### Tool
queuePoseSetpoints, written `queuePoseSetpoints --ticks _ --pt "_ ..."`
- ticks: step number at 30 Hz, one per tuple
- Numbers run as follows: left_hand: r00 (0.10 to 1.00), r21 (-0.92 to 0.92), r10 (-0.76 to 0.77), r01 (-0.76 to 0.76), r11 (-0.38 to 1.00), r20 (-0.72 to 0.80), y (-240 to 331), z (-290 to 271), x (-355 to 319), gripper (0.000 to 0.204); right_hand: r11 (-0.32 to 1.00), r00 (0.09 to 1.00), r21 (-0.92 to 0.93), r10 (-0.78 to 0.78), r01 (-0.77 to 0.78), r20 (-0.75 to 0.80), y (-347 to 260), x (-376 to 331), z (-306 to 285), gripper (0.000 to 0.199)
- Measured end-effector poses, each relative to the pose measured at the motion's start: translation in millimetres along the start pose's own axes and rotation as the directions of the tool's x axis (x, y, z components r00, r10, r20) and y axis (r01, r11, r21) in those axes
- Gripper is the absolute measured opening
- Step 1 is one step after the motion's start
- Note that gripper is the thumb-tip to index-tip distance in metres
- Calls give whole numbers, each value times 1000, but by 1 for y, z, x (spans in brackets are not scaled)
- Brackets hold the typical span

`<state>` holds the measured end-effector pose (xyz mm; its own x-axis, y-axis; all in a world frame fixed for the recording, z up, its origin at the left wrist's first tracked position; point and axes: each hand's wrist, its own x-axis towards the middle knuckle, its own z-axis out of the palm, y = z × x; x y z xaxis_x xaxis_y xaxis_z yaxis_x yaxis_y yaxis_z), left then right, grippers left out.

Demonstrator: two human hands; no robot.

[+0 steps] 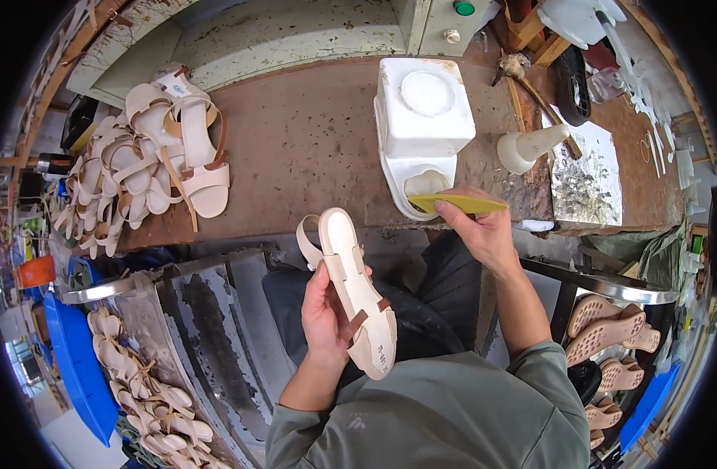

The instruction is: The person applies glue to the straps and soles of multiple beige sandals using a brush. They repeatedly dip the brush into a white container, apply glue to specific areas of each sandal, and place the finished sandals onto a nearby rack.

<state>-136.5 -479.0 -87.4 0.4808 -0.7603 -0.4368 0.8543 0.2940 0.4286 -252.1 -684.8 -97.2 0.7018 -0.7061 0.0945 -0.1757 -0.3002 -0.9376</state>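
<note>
My left hand (pixel 324 316) is closed around the middle of a cream sandal upper on its last (pixel 351 289), its bottom face turned up, with brown strap ends and dark markings near the toe. My right hand (pixel 483 230) pinches a flat yellow-green spreader (pixel 460 204). The spreader's far end reaches into the open front trough of a white plastic glue dispenser (pixel 427 117). Whether its tip touches the contents cannot be seen. Both hands are over the near edge of the brown workbench (pixel 296 133).
A heap of cream sandals (pixel 139 164) lies at the bench's left. To the right stand a cream cone-nozzled bottle (pixel 530 147), a stained paper sheet (pixel 589 180) and a hammer (pixel 538 90). More sandals (pixel 155 406) fill the lower left; perforated soles (pixel 605 332) sit lower right.
</note>
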Motion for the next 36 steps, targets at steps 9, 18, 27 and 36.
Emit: queuePoseSetpoints --ticks 9,18,27,36 --pt "999 -69 -43 45 997 27 3 29 -14 44 860 986 484 161 -161 41 -44 -26 0 14" --pt "977 34 -107 103 994 186 13 52 -56 45 865 911 299 -410 403 -43 -96 -37 22 14" --pt "968 132 -95 66 989 233 17 51 -81 52 736 788 318 -612 597 -64 -109 -62 23 17" --pt "948 137 -31 -13 990 316 13 52 -93 49 704 776 376 -626 602 -71 -115 -84 20 16"
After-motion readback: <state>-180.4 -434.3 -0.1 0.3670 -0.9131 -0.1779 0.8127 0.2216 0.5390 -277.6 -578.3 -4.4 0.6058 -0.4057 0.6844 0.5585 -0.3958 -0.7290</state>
